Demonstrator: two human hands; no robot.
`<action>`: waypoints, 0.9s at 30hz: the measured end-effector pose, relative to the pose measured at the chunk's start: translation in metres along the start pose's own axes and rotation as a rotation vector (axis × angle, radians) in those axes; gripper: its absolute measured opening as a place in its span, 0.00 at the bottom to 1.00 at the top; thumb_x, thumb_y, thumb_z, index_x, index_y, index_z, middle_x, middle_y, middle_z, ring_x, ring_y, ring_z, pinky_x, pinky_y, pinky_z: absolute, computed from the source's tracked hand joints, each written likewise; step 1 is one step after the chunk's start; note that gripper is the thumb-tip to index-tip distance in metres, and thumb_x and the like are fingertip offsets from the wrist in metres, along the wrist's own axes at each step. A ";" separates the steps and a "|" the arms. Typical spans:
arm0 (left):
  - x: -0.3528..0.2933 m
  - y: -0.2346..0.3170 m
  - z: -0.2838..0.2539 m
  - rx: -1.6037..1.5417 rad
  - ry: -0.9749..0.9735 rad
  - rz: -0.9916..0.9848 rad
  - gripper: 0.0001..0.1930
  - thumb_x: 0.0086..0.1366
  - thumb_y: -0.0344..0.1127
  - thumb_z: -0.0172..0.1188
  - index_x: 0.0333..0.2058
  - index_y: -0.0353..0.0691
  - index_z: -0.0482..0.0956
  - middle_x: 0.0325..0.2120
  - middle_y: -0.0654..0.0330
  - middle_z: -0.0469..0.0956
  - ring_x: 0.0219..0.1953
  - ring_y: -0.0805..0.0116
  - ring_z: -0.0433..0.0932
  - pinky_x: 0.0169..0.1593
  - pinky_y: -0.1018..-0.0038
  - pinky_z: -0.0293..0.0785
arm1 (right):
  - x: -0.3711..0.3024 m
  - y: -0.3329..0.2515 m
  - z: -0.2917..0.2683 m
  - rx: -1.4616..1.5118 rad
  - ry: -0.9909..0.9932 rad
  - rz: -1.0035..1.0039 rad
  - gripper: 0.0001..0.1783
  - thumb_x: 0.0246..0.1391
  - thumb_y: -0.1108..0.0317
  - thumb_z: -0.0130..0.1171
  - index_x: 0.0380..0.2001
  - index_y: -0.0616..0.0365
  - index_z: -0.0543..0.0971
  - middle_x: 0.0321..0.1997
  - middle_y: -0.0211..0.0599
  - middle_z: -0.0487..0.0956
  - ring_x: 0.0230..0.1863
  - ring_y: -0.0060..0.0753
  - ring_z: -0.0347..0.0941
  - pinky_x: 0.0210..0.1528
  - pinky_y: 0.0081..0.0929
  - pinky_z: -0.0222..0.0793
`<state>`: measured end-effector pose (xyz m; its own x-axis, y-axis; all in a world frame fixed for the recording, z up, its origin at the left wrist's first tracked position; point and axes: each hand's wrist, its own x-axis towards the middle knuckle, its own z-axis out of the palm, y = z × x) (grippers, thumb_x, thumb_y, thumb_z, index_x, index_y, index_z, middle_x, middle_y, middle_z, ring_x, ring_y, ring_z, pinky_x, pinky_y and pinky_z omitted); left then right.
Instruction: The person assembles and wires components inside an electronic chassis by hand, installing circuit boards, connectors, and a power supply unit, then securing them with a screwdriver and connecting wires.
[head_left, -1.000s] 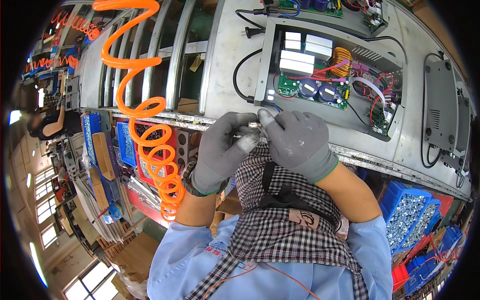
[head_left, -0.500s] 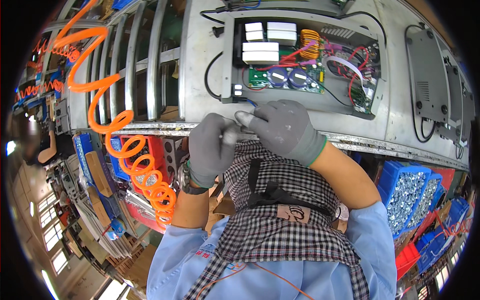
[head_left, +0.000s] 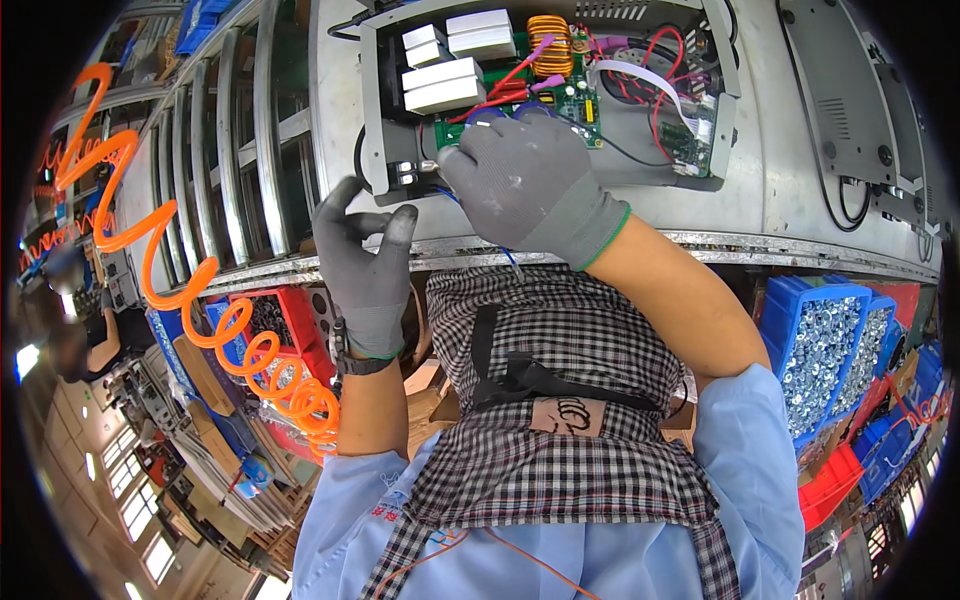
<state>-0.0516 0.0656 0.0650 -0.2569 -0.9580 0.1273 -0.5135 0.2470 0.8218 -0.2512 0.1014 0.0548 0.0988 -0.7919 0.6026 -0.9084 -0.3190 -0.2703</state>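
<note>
A grey metal case (head_left: 640,185) lies open on the bench before me, with a green circuit board, white blocks (head_left: 443,88) and a copper-coloured ring coil (head_left: 549,45) inside. My right hand (head_left: 535,185), in a grey glove, reaches over the case's near edge. Its fingers are pinched at small silver metal terminals (head_left: 408,173) in the near left corner; what they hold is too small to make out. A thin blue wire (head_left: 505,252) runs from there under that hand and over the bench edge. My gloved left hand (head_left: 365,270) is open, its thumb and fingers apart, just left of the case's corner.
Metal rollers (head_left: 270,150) run along the bench to the left. An orange coiled hose (head_left: 165,215) hangs in front of them. More grey metal housings (head_left: 835,100) stand at the right. Blue bins of small metal hardware (head_left: 820,360) sit below the bench edge.
My hands have come apart. The right one moved forward to the case's corner; the left moved away leftward and its fingers opened. The case appears shifted up and left in view.
</note>
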 end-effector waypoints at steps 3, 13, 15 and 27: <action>0.004 0.011 0.002 0.041 -0.111 -0.006 0.29 0.60 0.30 0.63 0.58 0.29 0.64 0.29 0.62 0.76 0.32 0.78 0.73 0.40 0.81 0.70 | 0.000 0.002 0.004 -0.023 0.057 -0.007 0.05 0.42 0.65 0.60 0.24 0.50 0.76 0.20 0.28 0.69 0.23 0.29 0.71 0.24 0.29 0.63; 0.008 0.006 -0.001 0.033 -0.028 -0.007 0.20 0.58 0.27 0.63 0.50 0.28 0.75 0.31 0.60 0.76 0.27 0.79 0.72 0.30 0.82 0.68 | 0.002 -0.001 0.004 0.050 0.013 0.003 0.06 0.44 0.64 0.59 0.27 0.51 0.77 0.20 0.27 0.70 0.26 0.30 0.72 0.26 0.31 0.64; 0.008 0.006 -0.003 0.013 -0.046 -0.028 0.21 0.57 0.27 0.64 0.50 0.28 0.75 0.31 0.60 0.76 0.26 0.79 0.71 0.30 0.82 0.68 | 0.003 -0.002 0.006 0.060 0.015 0.009 0.06 0.44 0.64 0.59 0.27 0.51 0.77 0.20 0.27 0.70 0.25 0.30 0.72 0.25 0.32 0.64; 0.007 0.002 0.002 0.000 -0.050 0.036 0.23 0.59 0.26 0.61 0.54 0.30 0.70 0.36 0.61 0.74 0.31 0.78 0.73 0.37 0.80 0.72 | -0.013 -0.011 -0.019 -0.080 0.103 -0.026 0.13 0.41 0.66 0.60 0.35 0.46 0.80 0.29 0.27 0.74 0.26 0.28 0.70 0.25 0.30 0.66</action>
<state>-0.0555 0.0598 0.0662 -0.3163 -0.9399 0.1289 -0.5034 0.2815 0.8169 -0.2501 0.1251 0.0638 0.0838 -0.7249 0.6838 -0.9359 -0.2928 -0.1957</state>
